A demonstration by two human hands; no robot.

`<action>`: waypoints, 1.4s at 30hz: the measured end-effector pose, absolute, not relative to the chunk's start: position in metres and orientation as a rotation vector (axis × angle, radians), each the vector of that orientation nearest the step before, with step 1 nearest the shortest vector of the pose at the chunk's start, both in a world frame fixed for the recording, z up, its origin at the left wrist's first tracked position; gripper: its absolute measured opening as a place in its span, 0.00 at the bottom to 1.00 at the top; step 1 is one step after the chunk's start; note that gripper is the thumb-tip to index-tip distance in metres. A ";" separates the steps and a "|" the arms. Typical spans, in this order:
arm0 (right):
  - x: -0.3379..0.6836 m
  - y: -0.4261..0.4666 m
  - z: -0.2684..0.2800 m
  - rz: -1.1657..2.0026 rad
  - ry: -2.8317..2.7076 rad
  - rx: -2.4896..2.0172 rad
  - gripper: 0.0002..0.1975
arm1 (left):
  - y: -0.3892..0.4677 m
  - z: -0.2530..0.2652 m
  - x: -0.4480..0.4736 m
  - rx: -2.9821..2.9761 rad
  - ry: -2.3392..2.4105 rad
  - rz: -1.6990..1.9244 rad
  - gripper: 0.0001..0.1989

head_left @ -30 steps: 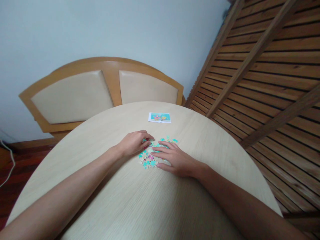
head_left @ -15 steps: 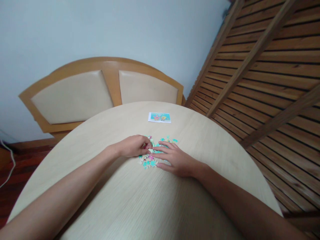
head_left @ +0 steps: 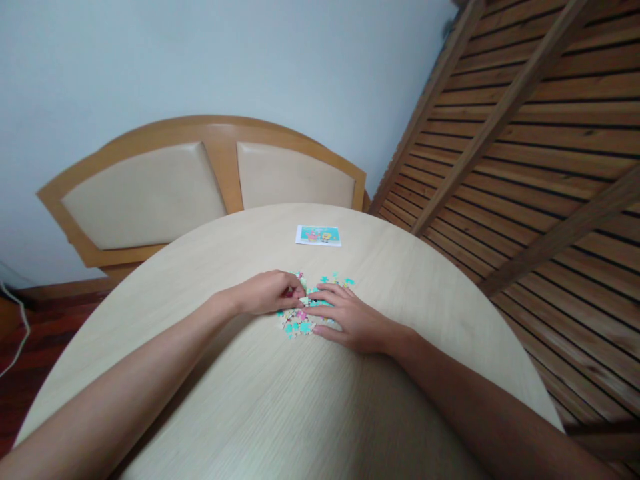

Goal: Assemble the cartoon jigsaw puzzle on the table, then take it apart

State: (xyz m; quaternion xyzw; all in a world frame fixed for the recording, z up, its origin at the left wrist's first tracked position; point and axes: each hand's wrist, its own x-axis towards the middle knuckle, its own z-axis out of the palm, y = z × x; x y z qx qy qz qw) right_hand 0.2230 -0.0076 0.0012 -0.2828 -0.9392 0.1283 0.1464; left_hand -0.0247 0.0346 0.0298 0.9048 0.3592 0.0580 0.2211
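Observation:
Small jigsaw pieces, turquoise, cream and pink, lie in a loose heap on the round table. My left hand is curled at the heap's left side, thumb and fingers pinched at a pale jigsaw piece. Across from it, my right hand lies over the heap's right side, its fingers stretched out and a little apart. Its fingertips are close to the left thumb and cover some of the pieces. A few turquoise pieces show beyond the right fingers.
A picture card with two cartoon figures lies farther back on the pale wooden table. Behind the table stands a padded wooden headboard against the wall. Slatted wood panelling rises at the right, and a white cable hangs at far left.
The right index and middle fingers have drawn slightly closer together. The pale piece by the left fingertips has shifted slightly right; otherwise both hands keep nearly the same place.

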 end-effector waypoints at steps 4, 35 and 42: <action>0.223 -0.007 0.000 0.366 -2.689 -0.801 0.21 | 0.036 0.032 -0.027 2.482 0.957 0.174 0.12; 0.236 0.018 -0.022 0.424 -2.313 -1.069 0.17 | 0.043 0.030 -0.040 2.589 1.102 0.107 0.10; 0.237 0.016 -0.017 0.334 -2.355 -1.062 0.17 | 0.036 0.041 -0.034 2.508 1.070 0.092 0.08</action>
